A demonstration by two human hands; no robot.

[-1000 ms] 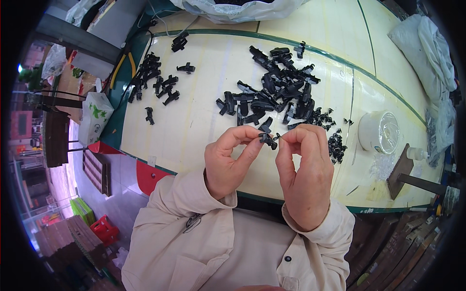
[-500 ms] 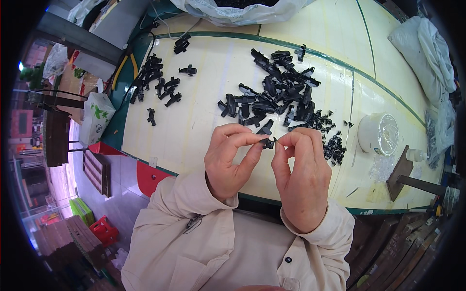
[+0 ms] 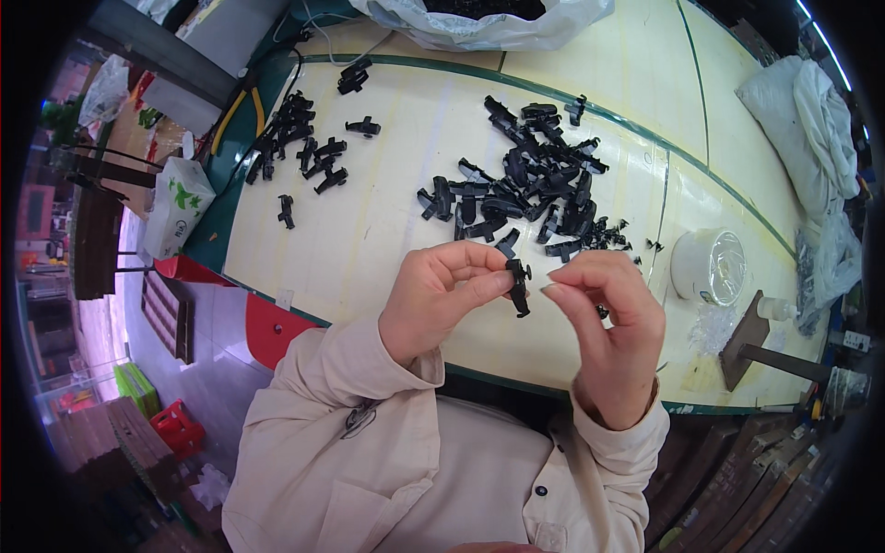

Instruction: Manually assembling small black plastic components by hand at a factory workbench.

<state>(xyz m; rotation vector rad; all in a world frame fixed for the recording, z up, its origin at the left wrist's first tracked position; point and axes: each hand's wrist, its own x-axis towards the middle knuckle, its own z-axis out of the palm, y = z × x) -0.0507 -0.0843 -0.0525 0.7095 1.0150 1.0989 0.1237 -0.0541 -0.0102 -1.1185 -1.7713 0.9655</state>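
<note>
My left hand (image 3: 442,293) pinches a black plastic clip-like part (image 3: 520,293) between thumb and fingers. The part stands roughly upright, with a small prong sticking out on its right side. Just right of it, my right hand (image 3: 616,318) has its thumb and forefinger tips a little apart, with nothing visible between them. Beyond my hands lies a heap of similar black parts (image 3: 530,180), some with grey pieces. A pile of small black pieces (image 3: 604,234) sits at the heap's right, partly hidden behind my right hand.
More black parts (image 3: 293,124) lie at the table's left side. A white bag (image 3: 502,32) with dark contents stands at the far edge. To the right are a white round tub (image 3: 708,265), a metal stand (image 3: 743,341) and a white sack (image 3: 800,129).
My right hand has drawn back to the right from the part. In my left hand the part has turned and now hangs lower, more upright. The view has shifted slightly.
</note>
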